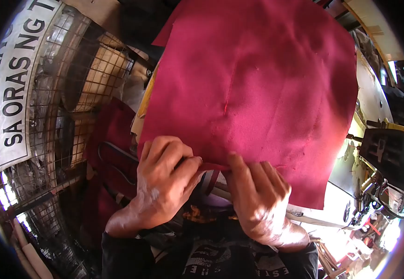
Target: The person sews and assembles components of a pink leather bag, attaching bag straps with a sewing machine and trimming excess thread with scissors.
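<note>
A large dark red sheet of material (pixel 257 93) lies spread over a pale work surface, with faint creases and a short bright red line near its middle. At its near edge my left hand (pixel 164 179) is closed, pinching the edge between thumb and fingers. My right hand (pixel 257 195) is a little to the right, its fingers bent over the same edge and closed on it. Between the two hands the edge is folded up slightly. The undersides of the fingertips are hidden.
A wire mesh rack (pixel 81 88) and a white lettered sign (pixel 13 93) stand at the left. More dark red material (pixel 111 172) hangs there. At the right are the pale table edge (pixel 374 88) and a dark machine part (pixel 383 153).
</note>
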Available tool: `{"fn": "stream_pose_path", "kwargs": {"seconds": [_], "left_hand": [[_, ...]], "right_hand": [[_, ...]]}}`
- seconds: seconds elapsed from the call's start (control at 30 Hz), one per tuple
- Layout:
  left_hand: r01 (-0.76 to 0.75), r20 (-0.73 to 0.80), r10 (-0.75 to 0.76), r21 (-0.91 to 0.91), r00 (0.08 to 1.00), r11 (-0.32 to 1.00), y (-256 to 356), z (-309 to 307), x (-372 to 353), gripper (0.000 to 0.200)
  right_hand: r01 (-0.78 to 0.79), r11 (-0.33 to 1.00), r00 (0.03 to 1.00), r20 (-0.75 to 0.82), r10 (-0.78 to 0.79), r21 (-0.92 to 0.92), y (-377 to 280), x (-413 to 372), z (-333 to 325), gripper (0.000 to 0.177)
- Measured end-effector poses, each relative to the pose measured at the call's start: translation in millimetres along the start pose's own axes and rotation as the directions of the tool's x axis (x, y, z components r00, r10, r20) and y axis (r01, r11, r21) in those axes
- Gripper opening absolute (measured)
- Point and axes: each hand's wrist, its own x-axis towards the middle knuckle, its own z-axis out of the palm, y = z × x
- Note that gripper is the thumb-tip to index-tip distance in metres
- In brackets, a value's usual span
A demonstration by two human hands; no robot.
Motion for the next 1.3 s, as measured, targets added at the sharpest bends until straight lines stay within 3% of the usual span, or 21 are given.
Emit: {"fn": "stream_pose_path", "kwargs": {"seconds": [0.13, 0.23, 0.27, 0.37, 0.43, 0.47, 0.57, 0.7, 0.8, 0.97, 1.13, 1.3], "left_hand": [[0.076, 0.127, -0.077, 0.013, 0.989, 0.997, 7, -12, 20, 0.026], [0.050, 0.170, -0.054, 0.031, 0.984, 0.998, 6, -15, 23, 0.025], [0.048, 0.168, -0.053, 0.038, 0.984, 0.998, 6, -15, 23, 0.024], [0.051, 0.130, -0.054, 0.029, 0.990, 0.998, 3, -14, 20, 0.025], [0.071, 0.117, -0.073, 0.017, 0.991, 0.997, 3, -11, 18, 0.024], [0.061, 0.104, -0.062, 0.014, 0.993, 0.998, 2, -11, 17, 0.024], [0.038, 0.102, -0.041, 0.036, 0.994, 0.999, 0, -9, 16, 0.024], [0.028, 0.137, -0.034, 0.043, 0.990, 0.999, -2, -11, 19, 0.024], [0.026, 0.158, -0.030, 0.028, 0.987, 0.999, -5, -12, 20, 0.024], [0.022, 0.205, -0.015, -0.029, 0.979, 0.999, -22, -27, 21, 0.024], [0.046, 0.096, -0.041, -0.048, 0.995, 0.998, -41, -53, 4, 0.022], [0.045, -0.120, -0.046, -0.009, 0.992, 0.999, -52, -46, -24, 0.027]], "right_hand": [[-0.228, 0.973, 0.958, 0.185, 0.221, 0.021, 3, 13, -11, 0.037], [-0.088, 0.988, 0.996, -0.015, 0.087, -0.129, 2, 15, -11, 0.039], [0.004, 0.991, 0.990, -0.141, -0.023, -0.137, 2, 3, -2, 0.041], [0.340, 0.939, 0.933, -0.108, -0.343, -0.050, -15, -36, 9, 0.040], [0.385, 0.923, 0.923, 0.021, -0.385, -0.014, -18, -42, 21, 0.043], [0.324, 0.946, 0.946, 0.029, -0.323, -0.023, -17, -45, 35, 0.048], [0.285, 0.957, 0.958, 0.012, -0.285, -0.055, -24, -45, 36, 0.040], [0.220, 0.974, 0.976, 0.017, -0.219, -0.049, -30, -48, 43, 0.054], [0.188, 0.975, 0.982, 0.000, -0.189, -0.121, -33, -49, 48, 0.051], [0.273, 0.907, 0.962, 0.083, -0.261, -0.321, -36, -41, 44, 0.050], [0.298, 0.832, 0.955, 0.148, -0.259, -0.468, -46, -28, 37, 0.051], [0.288, 0.862, 0.957, 0.154, -0.245, -0.418, -45, -31, 39, 0.054]]}}
